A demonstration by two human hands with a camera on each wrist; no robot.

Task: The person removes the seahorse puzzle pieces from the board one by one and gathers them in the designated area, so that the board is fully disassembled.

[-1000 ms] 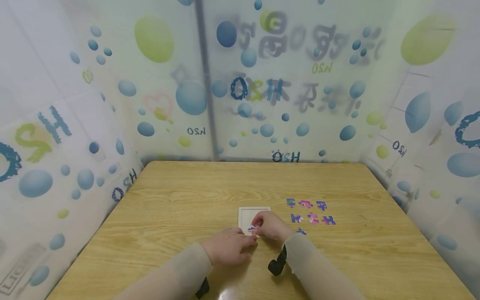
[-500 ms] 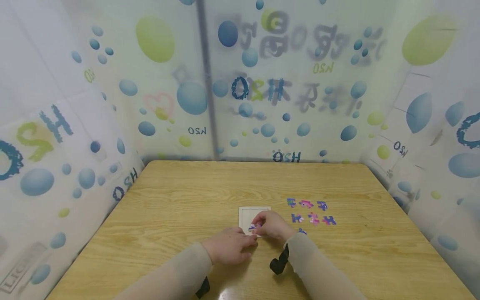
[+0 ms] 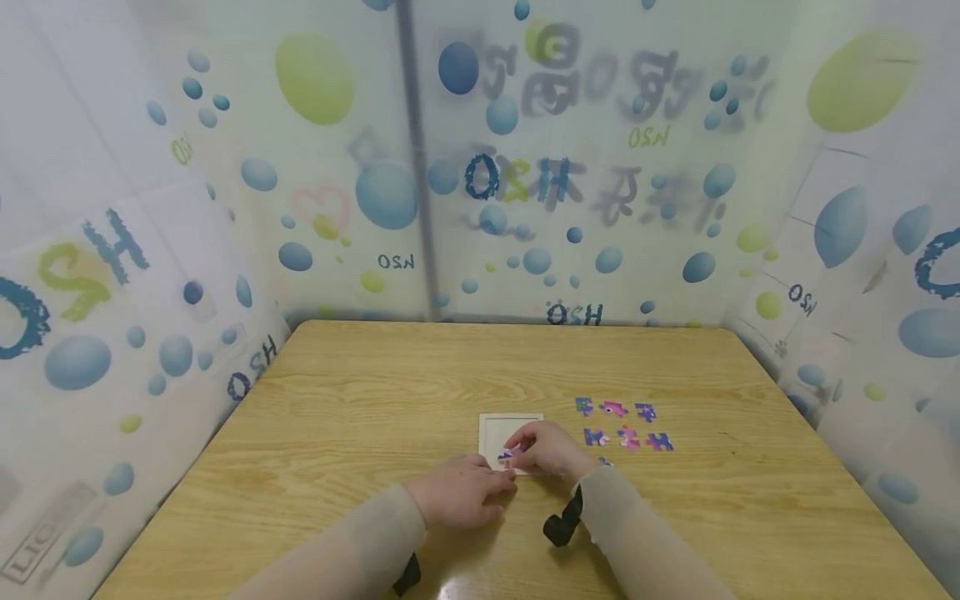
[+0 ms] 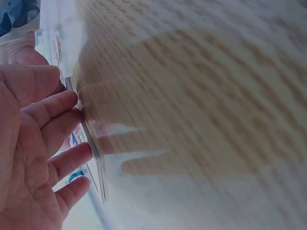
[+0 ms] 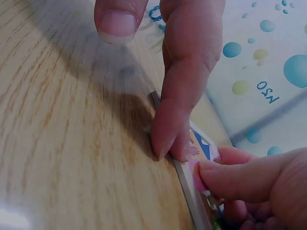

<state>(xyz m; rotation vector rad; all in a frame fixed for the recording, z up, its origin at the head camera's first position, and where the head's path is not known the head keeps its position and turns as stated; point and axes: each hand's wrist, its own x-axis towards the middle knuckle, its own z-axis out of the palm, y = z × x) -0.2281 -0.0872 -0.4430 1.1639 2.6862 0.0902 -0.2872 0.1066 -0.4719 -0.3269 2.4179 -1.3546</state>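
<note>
A square white puzzle tray (image 3: pixel 492 429) lies on the table in front of me. My left hand (image 3: pixel 456 492) rests at its near left corner, fingers extended, and in the left wrist view its fingertips (image 4: pixel 82 149) touch the tray's edge. My right hand (image 3: pixel 551 450) reaches over the tray from the right. Between thumb and forefinger it pinches a small jigsaw piece (image 5: pixel 197 176), pink where it shows, low in the tray. Blue, white and orange printing (image 5: pixel 204 145) shows beside it; whether this belongs to the same piece I cannot tell. The fingers hide much of the tray's near side.
Several loose jigsaw pieces lie in rows right of the tray, among them a pink one (image 3: pixel 614 409) and a purple one (image 3: pixel 660 442). One piece (image 3: pixel 604 462) is partly hidden by the right wrist. The wooden table (image 3: pixel 337 392) meets patterned curtains (image 3: pixel 495 275) on its far side.
Both hands keep almost the same pose at the tray. The view has shifted slightly, and the right wrist covers a little more of the nearest loose piece.
</note>
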